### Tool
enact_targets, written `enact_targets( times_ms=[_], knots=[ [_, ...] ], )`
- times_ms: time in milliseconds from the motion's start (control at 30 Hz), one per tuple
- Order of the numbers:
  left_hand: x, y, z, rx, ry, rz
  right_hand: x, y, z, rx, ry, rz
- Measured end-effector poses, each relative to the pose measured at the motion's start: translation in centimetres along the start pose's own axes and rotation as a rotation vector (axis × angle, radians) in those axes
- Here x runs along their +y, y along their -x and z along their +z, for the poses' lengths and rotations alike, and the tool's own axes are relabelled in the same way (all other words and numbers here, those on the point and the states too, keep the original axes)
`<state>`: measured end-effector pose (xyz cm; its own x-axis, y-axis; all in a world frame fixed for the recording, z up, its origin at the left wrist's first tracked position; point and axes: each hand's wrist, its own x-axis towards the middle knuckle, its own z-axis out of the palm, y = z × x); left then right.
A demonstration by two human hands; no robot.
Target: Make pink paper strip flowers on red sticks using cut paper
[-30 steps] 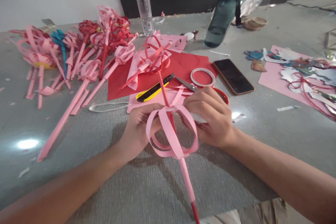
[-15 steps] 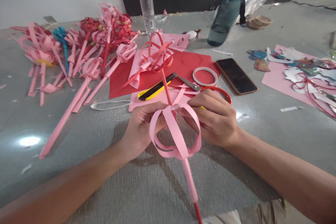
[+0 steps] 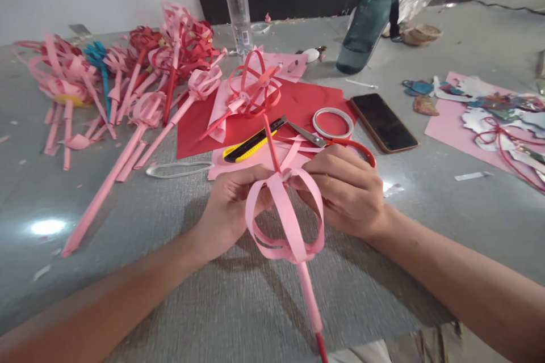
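Between my hands is a pink paper flower (image 3: 286,218) with looped strips, set on a pink paper tube (image 3: 309,298). A thin red stick (image 3: 272,144) runs through it, showing beyond the loops and again below the tube. My left hand (image 3: 232,204) pinches the gathered strip ends from the left, its fingertips partly behind a loop. From the other side my right hand (image 3: 347,190) is closed on the same gathered ends, fingers curled. Scissors with orange handles (image 3: 351,144) lie just behind my right hand. A yellow and black box cutter (image 3: 251,147) rests beyond my left hand.
Finished paper flowers (image 3: 170,51) are heaped at the back left. Red paper (image 3: 306,99), a tape roll (image 3: 332,123) and a phone (image 3: 383,123) lie ahead. A clear bottle (image 3: 237,5) and a tilted dark bottle (image 3: 366,22) stand behind. Pink paper with cutouts (image 3: 447,125) is at right.
The looped part of the flower has shifted slightly, its lower end a little nearer me and its loops a bit narrower. Both hands stay at the gathered strip ends.
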<state>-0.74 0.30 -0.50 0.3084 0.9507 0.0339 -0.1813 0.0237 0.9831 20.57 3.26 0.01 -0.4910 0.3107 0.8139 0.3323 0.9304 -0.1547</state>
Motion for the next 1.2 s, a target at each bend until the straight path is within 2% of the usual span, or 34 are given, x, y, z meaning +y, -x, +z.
enact_targets(
  times_ms=[267, 500, 733, 900, 1033, 1100, 1200],
  knots=[
    [1.5, 0.0, 0.9, 0.063, -0.072, 0.031, 0.2, 0.1, -0.3, -0.041, -0.018, 0.015],
    [0.8, 0.0, 0.7, 0.053, -0.128, 0.145, 0.1, 0.0, -0.4, -0.053, -0.037, 0.043],
    [0.9, 0.1, 0.7, 0.077, -0.120, 0.051, 0.2, -0.1, -0.4, -0.017, -0.048, 0.070],
    [1.4, 0.0, 0.9, 0.101, -0.149, 0.049, -0.1, -0.3, -0.3, 0.006, -0.146, 0.222],
    [0.3, 0.0, 0.2, 0.095, -0.102, 0.071, -0.5, -0.5, 0.0, 0.020, -0.239, 0.360],
    [-0.5, 0.1, -0.2, 0.096, -0.067, 0.065, -0.6, -0.6, 0.1, -0.026, -0.344, 0.481],
    [-1.1, 0.0, -0.6, 0.115, -0.065, 0.043, -0.9, -0.6, 0.4, -0.109, -0.626, 0.722]
  ],
)
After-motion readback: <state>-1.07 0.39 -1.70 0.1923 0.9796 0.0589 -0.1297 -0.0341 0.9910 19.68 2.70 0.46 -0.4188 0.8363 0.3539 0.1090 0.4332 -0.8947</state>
